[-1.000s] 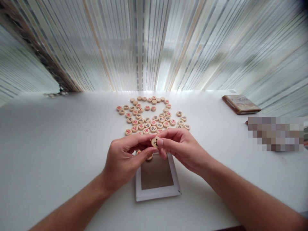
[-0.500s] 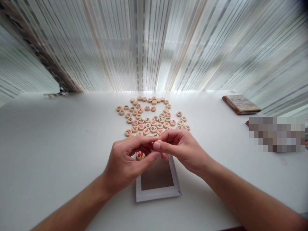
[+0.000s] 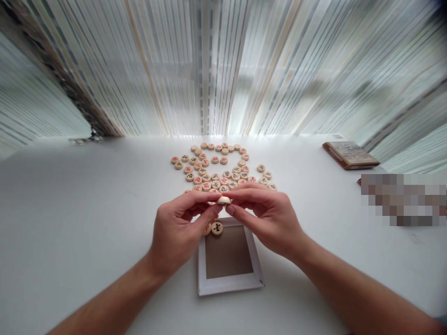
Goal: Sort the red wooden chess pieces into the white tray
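My left hand point(image 3: 185, 225) and my right hand point(image 3: 267, 216) meet in front of me, both closed. Between their fingertips they pinch one pale wooden Chinese chess piece point(image 3: 224, 200), tilted so its face is hidden. Just below is a shallow white box point(image 3: 232, 284) with a brown bottom. In its far left corner lie a piece with a black character point(image 3: 217, 228) and a piece with red marking point(image 3: 207, 229), the latter partly covered by my left thumb. Beyond my fingers, many round pieces point(image 3: 224, 180) with red or black characters are spread out; my hands hide the nearest ones.
A brown-edged flat box point(image 3: 351, 155) lies at the right rear of the white table point(image 3: 104, 200). Nearer on the right is a blurred-out item point(image 3: 401, 197). A striped curtain point(image 3: 223, 70) hangs behind the table, with a bead chain point(image 3: 94, 132) at left.
The pinched piece now shows between my fingertips, where it was mostly hidden before. My right hand has shifted slightly right, and the black-character piece in the box has come into view.
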Demonstrator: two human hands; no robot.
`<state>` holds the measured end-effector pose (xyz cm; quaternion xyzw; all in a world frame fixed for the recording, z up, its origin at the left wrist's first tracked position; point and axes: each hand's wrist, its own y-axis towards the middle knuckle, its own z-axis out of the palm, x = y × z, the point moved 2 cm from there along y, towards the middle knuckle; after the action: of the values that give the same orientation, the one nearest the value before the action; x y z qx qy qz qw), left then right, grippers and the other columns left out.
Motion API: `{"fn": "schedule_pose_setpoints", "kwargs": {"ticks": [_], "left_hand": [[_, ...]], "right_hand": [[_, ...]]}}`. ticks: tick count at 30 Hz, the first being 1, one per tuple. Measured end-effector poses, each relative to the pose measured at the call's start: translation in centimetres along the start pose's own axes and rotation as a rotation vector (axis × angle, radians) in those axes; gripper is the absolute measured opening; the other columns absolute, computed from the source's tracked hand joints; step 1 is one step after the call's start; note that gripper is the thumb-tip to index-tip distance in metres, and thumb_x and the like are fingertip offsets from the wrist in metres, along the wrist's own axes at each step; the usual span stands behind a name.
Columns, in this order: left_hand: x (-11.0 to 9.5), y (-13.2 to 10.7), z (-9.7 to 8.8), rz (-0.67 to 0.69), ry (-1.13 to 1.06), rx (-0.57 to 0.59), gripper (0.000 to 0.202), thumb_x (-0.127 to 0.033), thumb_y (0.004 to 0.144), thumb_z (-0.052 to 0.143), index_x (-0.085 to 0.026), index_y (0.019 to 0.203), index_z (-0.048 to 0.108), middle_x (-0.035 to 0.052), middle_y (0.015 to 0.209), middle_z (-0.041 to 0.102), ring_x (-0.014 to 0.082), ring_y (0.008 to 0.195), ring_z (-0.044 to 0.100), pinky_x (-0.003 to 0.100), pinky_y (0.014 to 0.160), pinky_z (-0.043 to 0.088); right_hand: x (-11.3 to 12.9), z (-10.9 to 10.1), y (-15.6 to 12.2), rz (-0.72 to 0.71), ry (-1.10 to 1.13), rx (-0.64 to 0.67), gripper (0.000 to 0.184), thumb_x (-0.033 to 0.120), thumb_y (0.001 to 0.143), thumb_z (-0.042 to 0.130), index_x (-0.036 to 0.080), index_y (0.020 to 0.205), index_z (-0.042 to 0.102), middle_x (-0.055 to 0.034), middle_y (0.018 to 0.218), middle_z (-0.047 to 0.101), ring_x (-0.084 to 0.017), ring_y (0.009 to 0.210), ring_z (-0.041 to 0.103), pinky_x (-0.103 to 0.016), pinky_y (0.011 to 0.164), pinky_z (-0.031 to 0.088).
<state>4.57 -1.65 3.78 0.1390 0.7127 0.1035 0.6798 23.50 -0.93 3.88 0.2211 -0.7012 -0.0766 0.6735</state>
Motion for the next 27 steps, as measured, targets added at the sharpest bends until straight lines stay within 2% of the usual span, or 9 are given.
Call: {"fn": "schedule_pose_setpoints", "kwargs": {"ticks": [5, 14, 20, 27], "left_hand": [[0.15, -0.14, -0.07, -0.01, 0.003, -0.015, 0.017, -0.014, 0.088, 0.088, -0.021, 0.103, 0.088, 0.0024, 0.097, 0.087, 0.0144, 0.083, 0.082, 0.018, 0.078, 0.068], [-0.12, 0.1, -0.13, -0.075, -0.067, -0.041, 0.016, -0.016, 0.083, 0.091, -0.023, 0.097, 0.09, 0.0019, 0.089, 0.087, 0.0129, 0.074, 0.081, 0.016, 0.07, 0.067], [-0.04, 0.09, -0.19, -0.114, -0.103, -0.035, 0.013, -0.017, 0.084, 0.09, -0.02, 0.097, 0.09, 0.0031, 0.079, 0.085, 0.0114, 0.061, 0.076, 0.016, 0.06, 0.064], [-0.24, 0.31, 0.05, -0.173, -0.15, -0.018, 0.013, -0.018, 0.083, 0.091, -0.018, 0.096, 0.09, 0.0045, 0.076, 0.084, 0.0117, 0.059, 0.074, 0.017, 0.057, 0.063]], "right_hand": [[-0.18, -0.06, -0.11, 0.008, 0.037, -0.047, 0.019, 0.019, 0.092, 0.083, 0.024, 0.11, 0.086, -0.006, 0.1, 0.081, -0.017, 0.088, 0.078, -0.027, 0.076, 0.067], [-0.25, 0.27, -0.09, 0.182, 0.239, -0.031, 0.021, 0.021, 0.087, 0.089, 0.023, 0.108, 0.088, -0.0023, 0.083, 0.082, -0.013, 0.067, 0.076, -0.022, 0.062, 0.066], [-0.34, 0.16, 0.25, 0.342, 0.401, -0.004, 0.029, 0.02, 0.074, 0.1, 0.023, 0.101, 0.089, -0.0003, 0.074, 0.081, -0.011, 0.061, 0.073, -0.02, 0.06, 0.064], [-0.97, -0.03, 0.26, 0.437, 0.489, 0.022, 0.023, 0.025, 0.081, 0.096, 0.023, 0.103, 0.089, -0.0009, 0.078, 0.081, -0.011, 0.064, 0.072, -0.02, 0.062, 0.061]]}}
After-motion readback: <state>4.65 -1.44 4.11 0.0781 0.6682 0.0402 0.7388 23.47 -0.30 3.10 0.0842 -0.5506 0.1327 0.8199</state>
